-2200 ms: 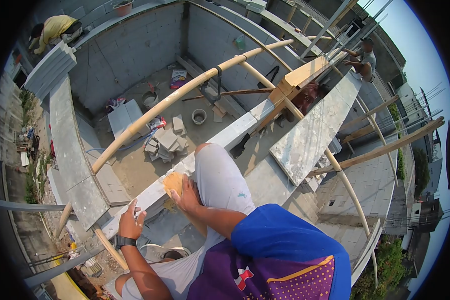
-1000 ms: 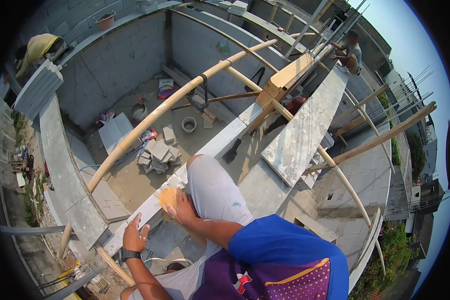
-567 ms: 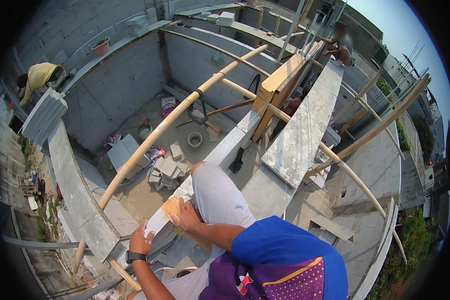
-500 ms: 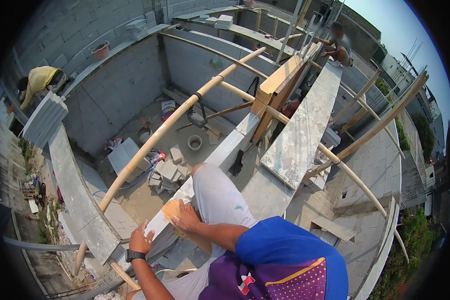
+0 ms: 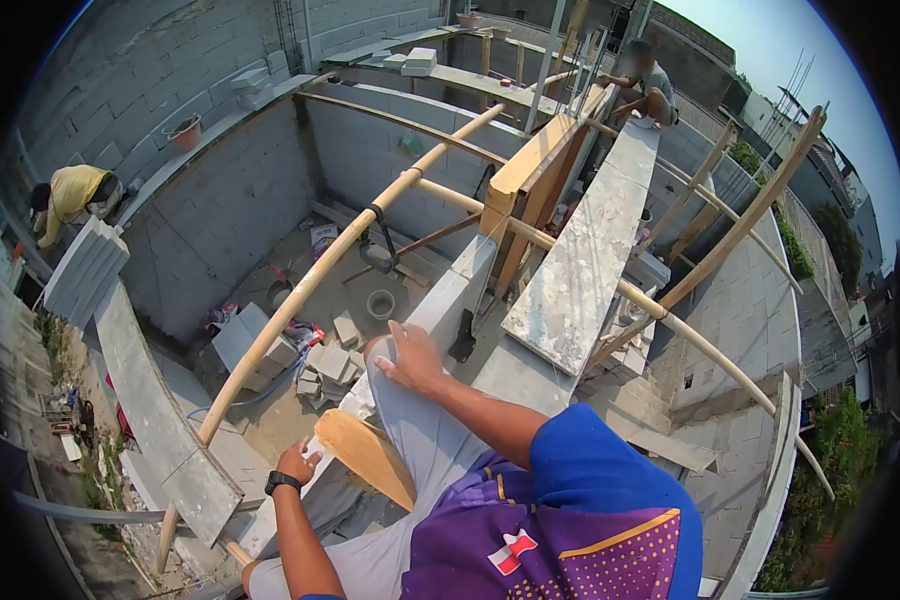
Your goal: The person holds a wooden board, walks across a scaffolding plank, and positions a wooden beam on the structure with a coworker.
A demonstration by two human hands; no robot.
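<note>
Head view: the person sits astride a block wall (image 5: 450,290), high above a room floor strewn with block offcuts (image 5: 325,365). The right hand (image 5: 408,360) lies flat on the raised knee (image 5: 395,400), fingers spread and holding nothing. The left hand (image 5: 298,463) rests on the wall top, fingers loosely curled on its edge, gripping nothing that I can make out. A wooden float (image 5: 365,455) lies on the wall top between that hand and the leg, with neither hand on it. By the look of it, rubbing this stretch of wall is paused; the wall ahead looks untouched.

Half a second ago the right hand pressed the float onto the wall. Now it has let go and moved up to the knee, and the view has tipped forward.
</note>
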